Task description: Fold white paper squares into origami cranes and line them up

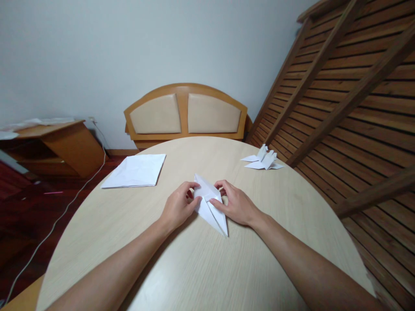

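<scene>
A folded piece of white paper point(206, 190), long and pointed at both ends, is between my two hands over the middle of the table. My left hand point(180, 204) pinches its left edge with thumb and fingers. On the opposite side my right hand point(238, 203) grips the right edge, its thumb lying on top of the paper. Two flaps meet along a slanting seam in the near half, and the near tip points toward me. Some of the fingertips are hidden behind the paper.
Folded paper figures with pointed wings point(264, 160) stand at the table's far right. A stack of white paper point(136, 170) lies at the left. The round wooden table point(207, 268) has a headboard point(184, 110) behind it and a slatted wooden frame point(356, 108) leaning at the right.
</scene>
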`<state>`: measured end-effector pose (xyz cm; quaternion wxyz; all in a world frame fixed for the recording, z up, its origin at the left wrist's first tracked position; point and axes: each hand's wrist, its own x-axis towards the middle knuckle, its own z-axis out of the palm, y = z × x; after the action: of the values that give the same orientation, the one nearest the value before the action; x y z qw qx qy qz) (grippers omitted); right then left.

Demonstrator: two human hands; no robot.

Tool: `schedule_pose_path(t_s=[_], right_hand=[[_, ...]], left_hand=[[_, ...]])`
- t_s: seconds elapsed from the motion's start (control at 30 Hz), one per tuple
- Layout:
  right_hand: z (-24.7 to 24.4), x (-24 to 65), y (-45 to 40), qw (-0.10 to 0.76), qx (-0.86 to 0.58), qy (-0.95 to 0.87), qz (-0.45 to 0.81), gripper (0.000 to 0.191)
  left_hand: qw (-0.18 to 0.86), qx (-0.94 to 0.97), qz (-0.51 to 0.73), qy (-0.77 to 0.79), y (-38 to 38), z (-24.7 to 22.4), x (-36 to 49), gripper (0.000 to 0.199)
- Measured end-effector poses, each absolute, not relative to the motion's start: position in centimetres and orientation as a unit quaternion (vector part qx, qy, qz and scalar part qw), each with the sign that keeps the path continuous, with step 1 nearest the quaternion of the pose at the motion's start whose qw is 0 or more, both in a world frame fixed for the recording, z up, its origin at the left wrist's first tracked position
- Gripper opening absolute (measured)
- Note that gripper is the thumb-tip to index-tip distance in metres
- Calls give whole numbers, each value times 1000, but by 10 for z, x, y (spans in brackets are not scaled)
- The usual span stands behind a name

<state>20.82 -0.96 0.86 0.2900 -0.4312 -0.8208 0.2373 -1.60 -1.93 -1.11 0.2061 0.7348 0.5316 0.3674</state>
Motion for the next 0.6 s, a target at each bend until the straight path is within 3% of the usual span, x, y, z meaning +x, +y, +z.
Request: schedule_pose_path(t_s=[0.23,0.6], right_hand=[[8,208,-10,276,-387,-855,210,31],[1,207,-11,245,-322,-897,178,56]], left_hand=[[182,738,331,559,-18,-11,-17,35],[71,777,304,546,-17,-16,-22,40]])
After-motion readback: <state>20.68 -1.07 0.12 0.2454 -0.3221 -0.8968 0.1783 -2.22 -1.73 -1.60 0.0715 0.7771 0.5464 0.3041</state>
